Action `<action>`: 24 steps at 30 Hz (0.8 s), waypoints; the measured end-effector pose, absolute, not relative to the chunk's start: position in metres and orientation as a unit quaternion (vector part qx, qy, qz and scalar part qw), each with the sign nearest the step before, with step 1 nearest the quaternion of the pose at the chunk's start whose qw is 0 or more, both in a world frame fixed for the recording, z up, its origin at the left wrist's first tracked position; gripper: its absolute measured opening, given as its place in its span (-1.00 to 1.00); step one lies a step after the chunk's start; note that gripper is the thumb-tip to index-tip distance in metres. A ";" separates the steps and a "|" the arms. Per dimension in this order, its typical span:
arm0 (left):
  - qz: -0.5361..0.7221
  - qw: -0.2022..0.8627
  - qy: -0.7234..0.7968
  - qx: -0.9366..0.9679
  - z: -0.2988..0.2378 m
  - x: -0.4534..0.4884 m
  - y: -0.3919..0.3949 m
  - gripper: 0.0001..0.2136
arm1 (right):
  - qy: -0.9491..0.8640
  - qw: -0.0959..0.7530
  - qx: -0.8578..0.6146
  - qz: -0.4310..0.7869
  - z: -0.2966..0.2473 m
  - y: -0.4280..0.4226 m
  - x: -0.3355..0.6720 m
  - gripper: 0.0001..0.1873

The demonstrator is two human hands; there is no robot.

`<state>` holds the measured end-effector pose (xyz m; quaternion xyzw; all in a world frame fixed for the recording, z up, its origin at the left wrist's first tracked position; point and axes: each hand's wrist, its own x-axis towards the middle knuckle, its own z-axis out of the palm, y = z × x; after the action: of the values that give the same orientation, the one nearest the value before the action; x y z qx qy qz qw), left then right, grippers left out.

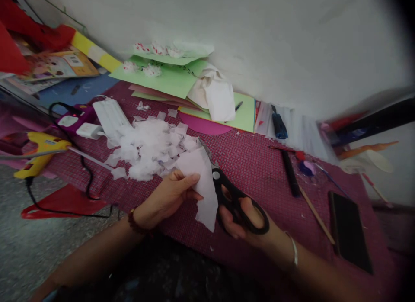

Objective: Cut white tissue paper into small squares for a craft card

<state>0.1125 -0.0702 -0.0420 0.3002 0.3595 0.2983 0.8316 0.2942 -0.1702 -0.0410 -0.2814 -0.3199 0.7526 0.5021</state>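
My left hand (pixel 173 194) pinches a piece of white paper (pixel 205 181) between thumb and fingers, above the front of the table. In my right hand (pixel 249 220) is a pair of black-handled scissors (pixel 227 187), with thumb and fingers through the loops. The blades lie along the paper's right edge and point away from me; how far apart they are is hard to make out. Just beyond my left hand spreads a heap of small cut white paper pieces (pixel 149 146), and the sheet's upper end overlaps its right side.
A yellow glue gun (pixel 42 152) and a purple power strip (pixel 76 118) with black cords sit at the left. Green card sheets (pixel 168 79) with paper blossoms and crumpled white paper (pixel 214 92) stand against the wall. At right are a black marker (pixel 290 172), a wooden stick (pixel 317 215) and a dark phone (pixel 350 232).
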 end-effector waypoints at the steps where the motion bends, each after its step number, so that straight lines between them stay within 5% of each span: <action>1: 0.299 0.830 0.361 0.303 -0.042 0.112 -0.070 -0.79 | -0.337 0.501 -0.295 0.741 -0.040 -0.170 0.295 -0.44; 8: 0.325 0.771 0.376 0.398 -0.030 0.108 -0.058 -0.83 | -0.515 0.409 -0.432 0.617 -0.020 -0.175 0.335 -0.27; 14: 0.353 0.510 0.389 0.681 -0.013 0.094 -0.035 -0.93 | -0.602 0.255 -0.720 0.234 -0.030 -0.186 0.395 -0.39; 18: 0.330 0.433 0.346 0.764 -0.005 0.093 -0.017 -0.91 | -0.646 0.143 -0.747 0.063 -0.053 -0.191 0.419 -0.46; 21: 0.300 0.443 0.323 0.780 0.002 0.104 -0.008 -0.89 | -0.663 0.159 -0.731 0.024 -0.047 -0.192 0.417 -0.52; 24: 0.275 0.495 0.294 0.770 0.009 0.123 -0.002 -0.86 | -0.678 0.270 -0.683 -0.021 -0.017 -0.185 0.393 -0.61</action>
<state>0.1232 -0.0022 0.0087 0.7700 0.2940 0.2749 0.4950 0.3930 -0.1848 -0.0173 -0.6835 -0.6779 -0.0205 0.2700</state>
